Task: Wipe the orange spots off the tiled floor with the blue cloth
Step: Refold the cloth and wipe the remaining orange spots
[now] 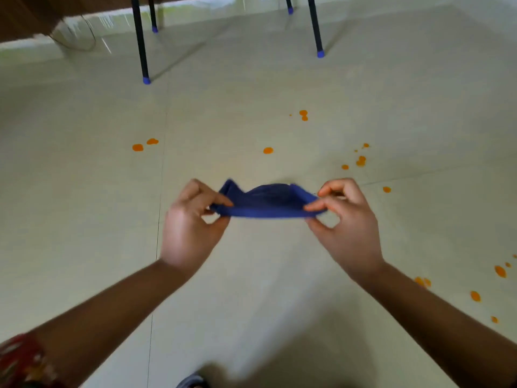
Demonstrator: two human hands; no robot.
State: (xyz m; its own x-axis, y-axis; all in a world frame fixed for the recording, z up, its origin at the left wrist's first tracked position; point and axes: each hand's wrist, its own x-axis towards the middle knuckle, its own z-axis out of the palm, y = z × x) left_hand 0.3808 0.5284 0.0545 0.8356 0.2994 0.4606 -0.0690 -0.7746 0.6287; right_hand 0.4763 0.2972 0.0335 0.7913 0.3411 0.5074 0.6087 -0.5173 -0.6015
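Note:
I hold a folded blue cloth [265, 201] stretched between both hands above the pale tiled floor [84, 191]. My left hand [190, 225] pinches its left end and my right hand [344, 222] pinches its right end. Orange spots lie scattered on the tiles: a pair at the left [145, 145], one near the middle [268, 150], two joined farther back [303, 115], a cluster at the right [360, 161], and several more by the right edge [500, 271]. The cloth touches none of them.
Black chair legs with blue caps [146, 79] [320, 54] stand at the back. A brown piece of furniture [28, 18] and a thin cable [84, 46] sit at the back left. A patterned red sleeve [19, 357] shows at the bottom left.

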